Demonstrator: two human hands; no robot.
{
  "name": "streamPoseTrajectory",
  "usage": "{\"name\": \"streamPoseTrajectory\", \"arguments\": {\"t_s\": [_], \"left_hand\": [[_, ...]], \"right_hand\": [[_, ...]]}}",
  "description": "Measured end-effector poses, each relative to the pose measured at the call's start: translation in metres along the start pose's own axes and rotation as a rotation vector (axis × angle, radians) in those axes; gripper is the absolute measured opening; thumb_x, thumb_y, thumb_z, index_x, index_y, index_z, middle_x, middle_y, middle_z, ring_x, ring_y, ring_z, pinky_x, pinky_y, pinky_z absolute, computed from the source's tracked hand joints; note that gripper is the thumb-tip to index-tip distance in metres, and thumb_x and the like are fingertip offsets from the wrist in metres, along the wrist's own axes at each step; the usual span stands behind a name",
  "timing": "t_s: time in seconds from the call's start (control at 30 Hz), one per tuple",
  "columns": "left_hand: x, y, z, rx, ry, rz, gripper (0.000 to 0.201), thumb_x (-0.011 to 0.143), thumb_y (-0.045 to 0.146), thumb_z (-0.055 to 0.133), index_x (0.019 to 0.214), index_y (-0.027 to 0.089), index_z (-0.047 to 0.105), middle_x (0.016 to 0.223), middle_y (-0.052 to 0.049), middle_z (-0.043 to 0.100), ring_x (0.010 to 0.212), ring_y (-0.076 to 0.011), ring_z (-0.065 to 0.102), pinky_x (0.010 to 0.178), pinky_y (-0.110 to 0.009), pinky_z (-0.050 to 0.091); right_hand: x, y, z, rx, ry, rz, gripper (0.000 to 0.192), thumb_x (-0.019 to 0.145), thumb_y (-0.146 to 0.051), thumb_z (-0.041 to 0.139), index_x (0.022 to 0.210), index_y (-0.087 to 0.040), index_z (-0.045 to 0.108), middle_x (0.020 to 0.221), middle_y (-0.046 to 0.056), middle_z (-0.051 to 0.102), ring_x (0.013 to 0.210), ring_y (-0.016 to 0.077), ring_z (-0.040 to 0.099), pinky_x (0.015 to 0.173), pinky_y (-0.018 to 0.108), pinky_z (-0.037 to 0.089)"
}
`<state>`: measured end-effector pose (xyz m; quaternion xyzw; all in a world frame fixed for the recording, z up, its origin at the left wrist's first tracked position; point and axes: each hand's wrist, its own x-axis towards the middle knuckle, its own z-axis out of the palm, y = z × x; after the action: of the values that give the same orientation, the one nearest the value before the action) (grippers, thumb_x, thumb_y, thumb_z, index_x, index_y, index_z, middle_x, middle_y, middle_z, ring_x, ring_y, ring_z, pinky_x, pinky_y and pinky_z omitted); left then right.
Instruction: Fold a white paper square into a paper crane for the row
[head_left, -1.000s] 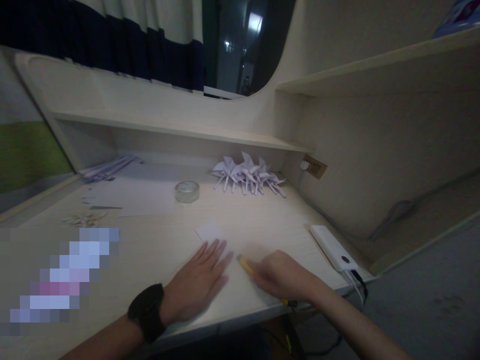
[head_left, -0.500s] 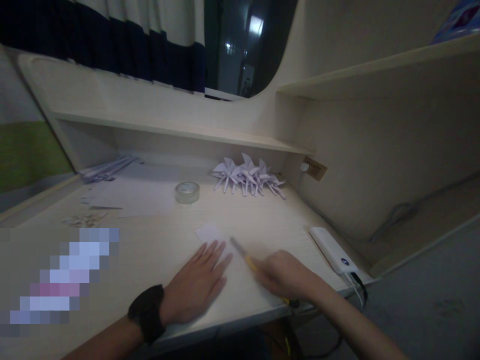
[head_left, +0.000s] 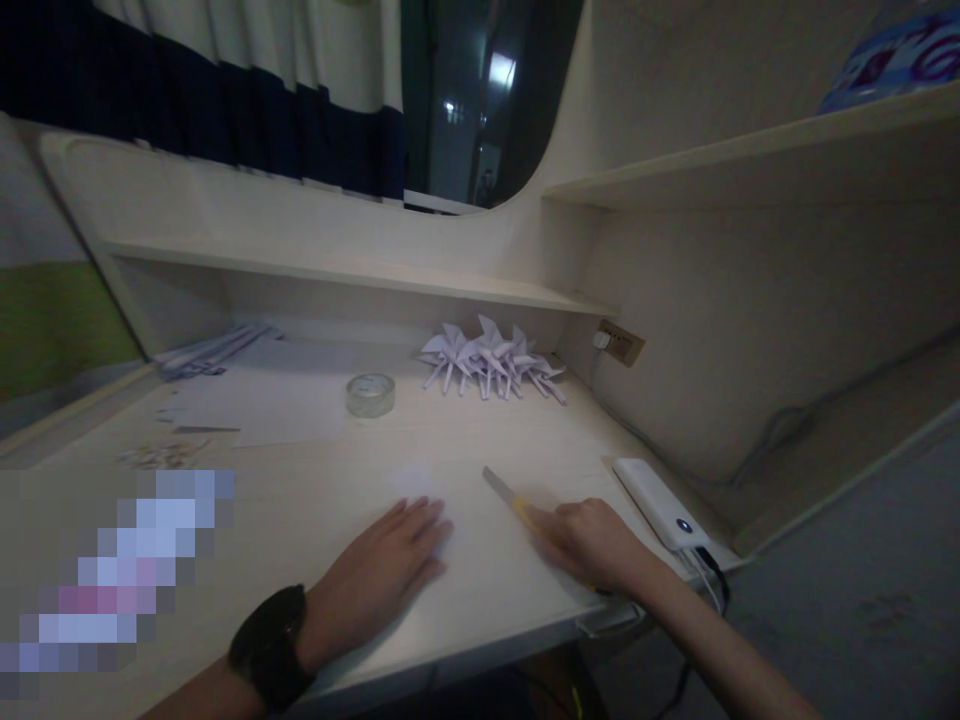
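Observation:
My left hand (head_left: 386,570), with a black watch (head_left: 274,645) on the wrist, lies flat on the desk with its fingers stretched out. Just beyond its fingertips a small piece of white paper (head_left: 412,478) shows faintly against the pale desktop; the hand covers part of it. On the right, my right hand (head_left: 589,540) is closed around the yellow handle of a utility knife (head_left: 504,488). Its grey blade points up and left, apart from my left fingers. Some motion blur softens the right fingers.
A roll of clear tape (head_left: 370,396) sits mid-desk, with white paper sheets (head_left: 277,400) to its left. Several paper pinwheels (head_left: 491,360) are grouped at the back. A white power bank (head_left: 660,503) with cables lies right. Small pale bits (head_left: 161,455) lie at left.
My right hand has moved right with the utility knife, away from the paper. My left hand has shifted slightly left and down. The view has tilted a little.

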<state>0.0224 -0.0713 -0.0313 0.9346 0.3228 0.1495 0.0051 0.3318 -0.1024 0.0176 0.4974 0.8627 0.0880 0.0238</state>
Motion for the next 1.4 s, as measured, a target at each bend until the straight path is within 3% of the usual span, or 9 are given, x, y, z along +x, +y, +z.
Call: {"name": "streamPoseTrajectory", "arguments": {"t_s": [0.2, 0.33, 0.5, 0.73, 1.0, 1.13, 1.27, 1.33, 1.4], "left_hand": [[-0.006, -0.006, -0.002, 0.021, -0.006, 0.091, 0.036, 0.098, 0.022, 0.032, 0.129, 0.02, 0.049, 0.134, -0.009, 0.054, 0.124, -0.0233, 0.049, 0.103, -0.041, 0.041], [-0.01, -0.006, -0.006, 0.05, -0.026, 0.102, 0.043, 0.093, 0.01, 0.027, 0.13, 0.019, 0.048, 0.132, -0.009, 0.056, 0.121, -0.0221, 0.052, 0.1, -0.038, 0.043], [-0.011, -0.004, -0.002, 0.185, -0.036, 0.173, 0.042, 0.091, 0.004, 0.027, 0.126, 0.011, 0.05, 0.124, -0.016, 0.06, 0.114, -0.0259, 0.057, 0.097, -0.042, 0.045], [-0.016, -0.006, 0.002, 0.241, 0.008, 0.206, 0.037, 0.092, 0.005, 0.034, 0.123, 0.013, 0.052, 0.116, -0.014, 0.064, 0.107, -0.024, 0.06, 0.095, -0.04, 0.046], [-0.015, -0.013, -0.035, 0.066, 0.212, 0.055, 0.025, 0.089, 0.009, 0.043, 0.096, 0.021, 0.063, 0.109, -0.004, 0.068, 0.117, -0.0243, 0.053, 0.104, -0.052, 0.037], [-0.015, -0.029, -0.036, -0.03, 0.404, -0.052, 0.026, 0.086, 0.009, 0.044, 0.086, 0.021, 0.066, 0.119, -0.006, 0.064, 0.122, -0.0249, 0.049, 0.098, -0.046, 0.045], [-0.015, -0.036, -0.039, -0.094, 0.554, -0.082, 0.023, 0.088, 0.011, 0.045, 0.089, 0.02, 0.066, 0.121, -0.009, 0.062, 0.108, -0.0204, 0.061, 0.086, -0.034, 0.054], [-0.015, -0.03, -0.043, -0.079, 0.56, -0.075, 0.023, 0.09, 0.013, 0.044, 0.095, 0.019, 0.066, 0.12, -0.008, 0.064, 0.104, -0.0191, 0.063, 0.084, -0.031, 0.055], [-0.014, -0.019, -0.043, -0.013, 0.525, -0.06, 0.025, 0.092, 0.016, 0.043, 0.108, 0.019, 0.062, 0.118, -0.007, 0.065, 0.103, -0.018, 0.064, 0.084, -0.029, 0.055]], "right_hand": [[0.005, 0.001, -0.001, -0.014, 0.016, 0.04, 0.027, 0.089, -0.034, 0.048, 0.112, -0.021, 0.053, 0.075, 0.003, 0.069, 0.058, 0.0149, 0.059, 0.052, 0.026, 0.02], [0.011, 0.002, 0.0, -0.004, 0.005, 0.05, 0.022, 0.091, -0.034, 0.044, 0.101, -0.019, 0.056, 0.076, 0.004, 0.068, 0.061, 0.0163, 0.061, 0.052, 0.026, 0.024], [0.019, 0.004, -0.001, -0.032, -0.038, 0.061, 0.024, 0.093, -0.037, 0.043, 0.096, -0.019, 0.058, 0.075, 0.005, 0.068, 0.059, 0.0163, 0.06, 0.053, 0.025, 0.026], [0.025, 0.005, -0.004, -0.065, -0.048, 0.103, 0.026, 0.094, -0.037, 0.042, 0.103, -0.018, 0.057, 0.078, 0.006, 0.069, 0.064, 0.0181, 0.063, 0.055, 0.025, 0.03], [0.032, 0.002, -0.002, -0.081, -0.055, 0.116, 0.028, 0.095, -0.038, 0.041, 0.107, -0.02, 0.058, 0.082, 0.008, 0.068, 0.072, 0.0202, 0.063, 0.059, 0.026, 0.037], [0.036, 0.002, 0.003, -0.068, -0.039, 0.15, 0.035, 0.096, -0.038, 0.037, 0.122, -0.021, 0.052, 0.089, 0.009, 0.067, 0.076, 0.0201, 0.064, 0.062, 0.026, 0.04], [0.037, 0.006, 0.006, -0.04, -0.004, 0.21, 0.036, 0.095, -0.039, 0.036, 0.124, -0.023, 0.052, 0.091, 0.009, 0.066, 0.075, 0.0204, 0.064, 0.062, 0.026, 0.041], [0.038, 0.002, 0.007, 0.01, 0.062, 0.249, 0.038, 0.093, -0.041, 0.039, 0.123, -0.022, 0.054, 0.094, 0.011, 0.065, 0.077, 0.0223, 0.063, 0.063, 0.027, 0.042], [0.042, -0.009, 0.008, 0.198, 0.156, 0.312, 0.042, 0.092, -0.046, 0.039, 0.118, -0.018, 0.058, 0.092, 0.013, 0.066, 0.077, 0.023, 0.063, 0.063, 0.028, 0.043]]}}
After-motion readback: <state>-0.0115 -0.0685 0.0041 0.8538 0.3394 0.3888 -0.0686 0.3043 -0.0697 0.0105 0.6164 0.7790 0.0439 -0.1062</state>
